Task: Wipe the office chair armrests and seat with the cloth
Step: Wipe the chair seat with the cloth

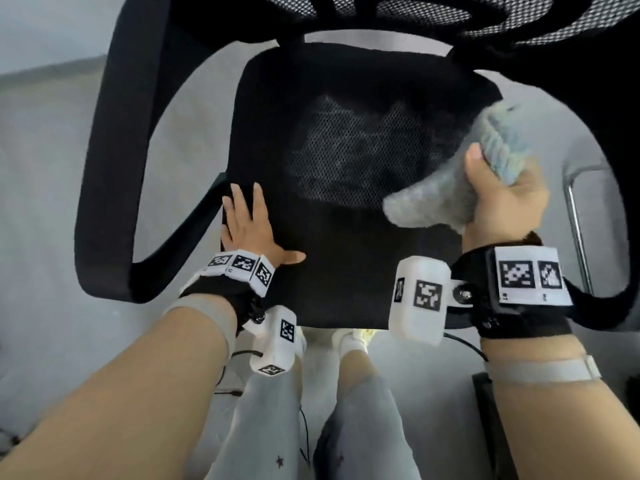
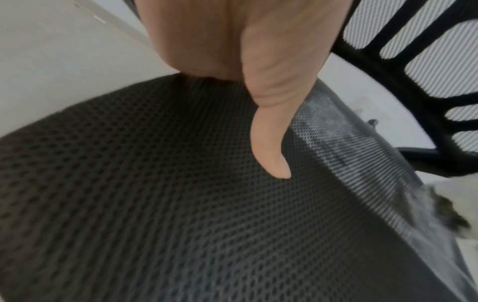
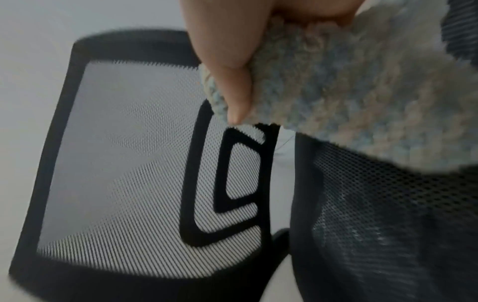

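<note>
The mesh seat (image 1: 346, 140) was steadied by the flat, spread left hand (image 1: 247, 226); the fluffy cloth (image 1: 450, 188) was gripped, bunched, in the right hand (image 1: 502, 199) for wiping.

left hand (image 1: 247, 226) on seat (image 1: 346, 98) front-left — cloth (image 1: 460, 178) over seat right side

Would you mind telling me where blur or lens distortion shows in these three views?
Head view: wide-angle bending curves the armrest, and the cloth in the right hand is smeared. Left wrist view: the left hand is fairly sharp on the seat, the right edge blurred. Right wrist view: soft throughout.
</note>
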